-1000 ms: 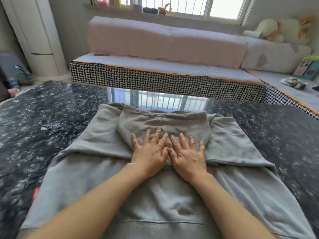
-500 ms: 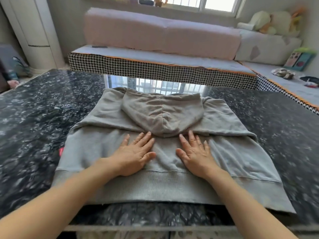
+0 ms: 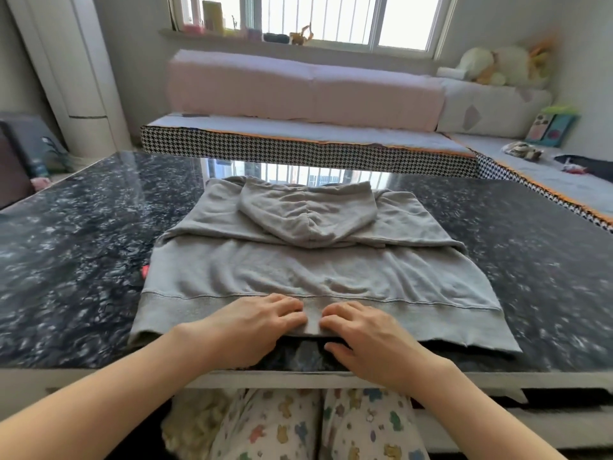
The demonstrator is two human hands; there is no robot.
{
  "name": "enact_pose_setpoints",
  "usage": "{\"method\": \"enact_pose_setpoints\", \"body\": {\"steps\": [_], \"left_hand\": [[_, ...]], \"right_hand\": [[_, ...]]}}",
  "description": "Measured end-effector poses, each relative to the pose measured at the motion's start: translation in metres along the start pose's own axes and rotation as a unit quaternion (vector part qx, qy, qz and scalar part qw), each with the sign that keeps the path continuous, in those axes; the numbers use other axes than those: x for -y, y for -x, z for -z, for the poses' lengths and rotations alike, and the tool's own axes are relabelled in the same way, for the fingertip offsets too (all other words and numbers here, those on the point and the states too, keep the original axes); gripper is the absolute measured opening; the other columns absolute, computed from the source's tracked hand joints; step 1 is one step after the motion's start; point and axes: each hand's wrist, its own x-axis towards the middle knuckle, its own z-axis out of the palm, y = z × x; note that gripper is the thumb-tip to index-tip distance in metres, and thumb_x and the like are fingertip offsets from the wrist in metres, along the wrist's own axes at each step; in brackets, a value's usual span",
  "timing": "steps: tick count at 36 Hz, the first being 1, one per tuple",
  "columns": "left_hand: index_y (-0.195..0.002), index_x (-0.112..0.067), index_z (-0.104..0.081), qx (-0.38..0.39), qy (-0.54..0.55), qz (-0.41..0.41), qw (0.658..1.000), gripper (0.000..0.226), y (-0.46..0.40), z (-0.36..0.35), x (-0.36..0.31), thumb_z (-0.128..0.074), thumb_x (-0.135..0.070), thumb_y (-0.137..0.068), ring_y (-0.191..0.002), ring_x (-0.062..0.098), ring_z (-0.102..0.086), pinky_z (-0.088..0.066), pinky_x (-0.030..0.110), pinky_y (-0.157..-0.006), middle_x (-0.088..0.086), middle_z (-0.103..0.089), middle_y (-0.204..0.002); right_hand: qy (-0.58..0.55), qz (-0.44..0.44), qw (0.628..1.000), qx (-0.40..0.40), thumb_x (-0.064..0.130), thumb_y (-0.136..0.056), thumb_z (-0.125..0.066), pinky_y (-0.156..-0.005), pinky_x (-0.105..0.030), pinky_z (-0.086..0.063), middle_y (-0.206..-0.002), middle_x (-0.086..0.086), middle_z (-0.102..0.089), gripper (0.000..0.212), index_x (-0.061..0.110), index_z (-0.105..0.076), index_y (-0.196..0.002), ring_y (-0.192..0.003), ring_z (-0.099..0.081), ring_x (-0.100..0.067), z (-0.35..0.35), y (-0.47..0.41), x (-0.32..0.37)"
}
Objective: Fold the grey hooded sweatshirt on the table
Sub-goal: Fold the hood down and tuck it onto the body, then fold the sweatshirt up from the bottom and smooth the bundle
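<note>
Sweatshirt [image 3: 315, 270] hem is pinched by my left hand [image 3: 262, 322] and right hand [image 3: 361, 330]; uneven lifting could undo the folded hood [image 3: 308, 214].

The hooded sweatshirt [image 3: 315, 273] lies on the table [image 3: 530, 260], hood [image 3: 308, 214] folded onto its back at the far end, hem at the near edge. The left hand [image 3: 255, 327] and right hand [image 3: 368, 336] sit side by side on the hem. A sofa [image 3: 298, 94] stands behind the table, a window [image 3: 331, 18] behind that.
</note>
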Motion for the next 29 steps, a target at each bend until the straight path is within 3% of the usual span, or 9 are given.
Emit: {"method": "enact_pose_setpoints", "body": {"steps": [3, 8, 10, 13, 16, 18, 23, 26, 29], "left_hand": [[-0.132, -0.022, -0.038, 0.067, -0.002, 0.017, 0.998, 0.05, -0.009, 0.001, -0.003, -0.048, -0.009, -0.084, -0.122, 0.021, -0.044, -0.047, 0.036, -0.093, 0.002, -0.045, -0.135], [-0.134, -0.023, -0.032, 0.079, -0.059, 0.052, 0.994, 0.057, -0.017, 0.002, -0.009, -0.053, -0.007, -0.083, -0.125, 0.022, -0.039, -0.045, 0.04, -0.093, 0.002, -0.039, -0.137], [-0.125, -0.021, -0.046, 0.053, -0.068, 0.056, 0.995, 0.054, -0.018, -0.001, -0.007, -0.062, -0.008, -0.075, -0.115, 0.02, -0.052, -0.051, 0.038, -0.084, 0.002, -0.051, -0.127], [-0.098, -0.025, -0.065, -0.036, -0.028, 0.113, 0.993, 0.04, -0.022, 0.001, -0.005, -0.068, -0.015, -0.059, -0.076, 0.011, -0.069, -0.053, 0.021, -0.056, -0.009, -0.069, -0.089], [-0.121, -0.028, -0.055, -0.078, 0.062, 0.206, 0.974, 0.046, -0.027, 0.014, -0.008, -0.04, -0.009, -0.081, -0.103, 0.017, -0.063, -0.047, 0.028, -0.077, -0.009, -0.063, -0.116], [-0.124, -0.028, -0.05, -0.089, 0.062, 0.233, 0.966, 0.045, -0.028, 0.013, -0.004, -0.038, -0.007, -0.087, -0.108, 0.02, -0.06, -0.045, 0.032, -0.082, -0.007, -0.061, -0.121], [-0.112, -0.032, -0.05, -0.098, 0.042, 0.153, 0.982, 0.043, -0.005, 0.007, 0.021, -0.05, -0.005, -0.079, -0.082, 0.018, -0.07, -0.053, 0.029, -0.059, -0.007, -0.071, -0.1], [-0.122, -0.034, -0.048, -0.021, 0.03, 0.138, 0.99, 0.057, 0.005, 0.013, 0.024, -0.05, -0.003, -0.075, -0.106, 0.013, -0.062, -0.048, 0.028, -0.078, -0.01, -0.062, -0.12], [-0.112, -0.026, -0.055, 0.037, -0.012, 0.228, 0.973, 0.04, 0.012, 0.023, 0.025, -0.045, -0.005, -0.079, -0.112, 0.02, -0.058, -0.043, 0.029, -0.079, -0.005, -0.062, -0.12]], "right_hand": [[0.009, 0.001, 1.0, 0.004, 0.035, -0.08, -0.039, -0.062, -0.027, -0.055, -0.094, 0.004, -0.066, 0.032, 0.02, -0.066, -0.089, -0.082, -0.065, -0.016, 0.0, -0.005, 0.0], [0.035, -0.022, 0.998, -0.037, 0.054, -0.078, -0.039, -0.054, -0.019, -0.051, -0.083, 0.012, -0.063, 0.039, 0.024, -0.064, -0.08, -0.075, -0.063, -0.009, -0.008, -0.006, -0.001], [0.047, -0.033, 0.997, -0.057, 0.057, -0.077, -0.039, -0.051, -0.018, -0.048, -0.078, 0.013, -0.062, 0.039, 0.026, -0.062, -0.075, -0.072, -0.063, -0.008, -0.01, -0.007, 0.003], [0.055, -0.057, 0.993, -0.084, 0.057, -0.073, -0.047, -0.051, -0.019, -0.049, -0.078, 0.014, -0.065, 0.035, 0.027, -0.064, -0.081, -0.071, -0.064, -0.008, -0.01, -0.011, 0.009], [0.031, -0.09, 0.989, -0.116, 0.035, -0.062, -0.077, -0.058, -0.023, -0.053, -0.087, 0.01, -0.068, 0.039, 0.023, -0.065, -0.098, -0.075, -0.066, -0.013, -0.014, -0.014, 0.008], [0.036, -0.111, 0.986, -0.122, 0.01, -0.052, -0.08, -0.061, -0.026, -0.054, -0.09, 0.006, -0.069, 0.054, 0.02, -0.065, -0.102, -0.076, -0.067, -0.017, -0.017, -0.013, 0.001], [0.081, -0.186, 0.971, -0.123, -0.013, -0.038, -0.077, -0.059, -0.035, -0.055, -0.083, 0.002, -0.071, 0.059, 0.018, -0.07, -0.088, -0.074, -0.069, -0.022, -0.007, 0.01, -0.035], [0.097, -0.222, 0.967, -0.083, -0.012, -0.045, -0.075, -0.063, -0.04, -0.055, -0.087, -0.001, -0.072, 0.053, 0.017, -0.072, -0.089, -0.079, -0.07, -0.026, 0.003, 0.024, -0.055], [0.093, -0.268, 0.959, -0.027, -0.002, -0.074, -0.058, -0.078, -0.034, -0.049, -0.101, 0.001, -0.069, 0.039, 0.024, -0.068, -0.101, -0.099, -0.064, -0.025, 0.021, 0.032, -0.057]]}}
